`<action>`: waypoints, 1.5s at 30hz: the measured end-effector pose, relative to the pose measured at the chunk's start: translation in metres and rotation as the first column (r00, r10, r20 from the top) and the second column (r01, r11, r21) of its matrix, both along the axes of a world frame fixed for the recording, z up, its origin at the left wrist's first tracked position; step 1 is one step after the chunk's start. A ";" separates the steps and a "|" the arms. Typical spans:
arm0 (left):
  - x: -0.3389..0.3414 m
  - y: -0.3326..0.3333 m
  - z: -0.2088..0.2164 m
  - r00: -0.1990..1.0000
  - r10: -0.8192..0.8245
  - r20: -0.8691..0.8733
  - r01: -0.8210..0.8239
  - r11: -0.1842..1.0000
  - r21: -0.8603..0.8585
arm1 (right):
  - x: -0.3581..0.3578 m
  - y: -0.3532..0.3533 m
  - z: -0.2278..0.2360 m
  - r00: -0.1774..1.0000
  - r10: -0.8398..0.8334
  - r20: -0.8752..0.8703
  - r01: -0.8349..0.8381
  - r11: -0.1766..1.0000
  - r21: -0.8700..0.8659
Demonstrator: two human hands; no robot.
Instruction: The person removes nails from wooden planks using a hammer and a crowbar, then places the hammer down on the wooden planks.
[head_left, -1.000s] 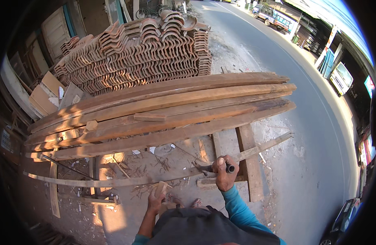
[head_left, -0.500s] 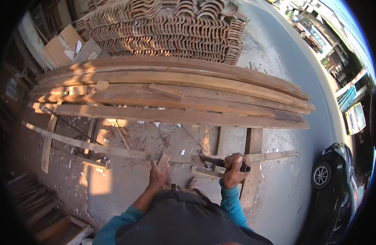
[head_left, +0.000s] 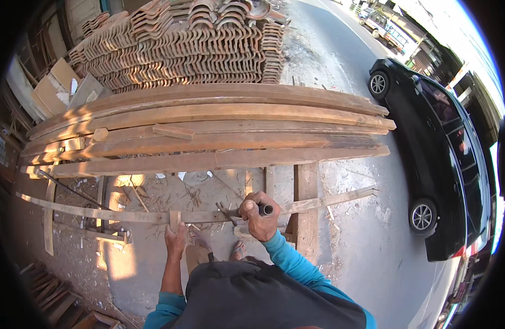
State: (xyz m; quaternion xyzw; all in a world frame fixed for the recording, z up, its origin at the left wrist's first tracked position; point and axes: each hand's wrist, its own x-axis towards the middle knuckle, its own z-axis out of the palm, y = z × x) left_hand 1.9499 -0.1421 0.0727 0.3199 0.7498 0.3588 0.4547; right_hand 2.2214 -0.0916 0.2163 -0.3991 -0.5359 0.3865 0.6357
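Note:
My left hand [head_left: 175,240] is closed around the lower part of a short wooden block [head_left: 175,219], which stands across a long, thin wooden strip [head_left: 126,215]. In my right fist [head_left: 260,219] is a claw hammer [head_left: 267,209] with a dark, tube-like handle whose end points up. Its forked head hangs left of the fist, close above the strip; whether it touches the wood I cannot tell. The strip runs left to right in front of me over wooden supports, and its right end looks split.
Beyond the strip lie several thick wooden beams [head_left: 208,159], with a small offcut [head_left: 174,131] on top. Stacked roof tiles [head_left: 175,55] rise behind them. A black car [head_left: 428,137] is on the road at right. A heavy timber support [head_left: 307,219] stands under the strip's right part.
The view has shifted, and the black car has moved farther up the road, now showing its whole side. My left hand has brought the block upright against the strip. My right hand still grips the hammer.

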 end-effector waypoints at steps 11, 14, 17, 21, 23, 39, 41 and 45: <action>-0.012 0.009 -0.031 0.967 0.020 0.253 -0.026 0.999 0.023 | 0.006 0.004 0.004 0.975 0.085 -0.207 -0.083 0.996 0.019; -0.027 0.009 -0.041 0.963 -0.014 0.268 0.015 1.000 0.000 | 0.001 0.010 0.009 0.978 0.067 -0.198 -0.072 0.997 -0.016; -0.029 0.009 -0.046 0.956 -0.045 0.289 0.039 0.999 0.028 | 0.001 0.012 0.005 0.982 0.056 -0.179 -0.059 0.998 -0.010; -0.019 0.009 -0.037 0.946 -0.036 0.322 0.034 0.999 0.011 | -0.002 0.007 0.001 0.989 0.046 -0.137 -0.037 0.997 0.068; -0.018 0.010 -0.037 0.951 -0.012 0.308 0.010 1.000 0.007 | -0.001 0.005 0.001 0.990 0.069 -0.119 -0.054 0.991 0.124; -0.009 0.013 -0.070 0.960 0.141 0.241 -0.143 0.990 -0.008 | 0.021 -0.020 -0.009 0.977 0.201 -0.070 -0.182 0.958 0.220; -0.017 0.004 -0.067 0.956 0.153 0.251 -0.153 0.988 -0.022 | 0.014 -0.024 -0.008 0.967 0.237 -0.095 -0.213 0.953 0.216; -0.014 0.008 -0.056 0.980 0.162 0.114 -0.153 0.985 -0.084 | 0.017 -0.022 -0.011 0.972 0.202 -0.116 -0.178 0.965 0.194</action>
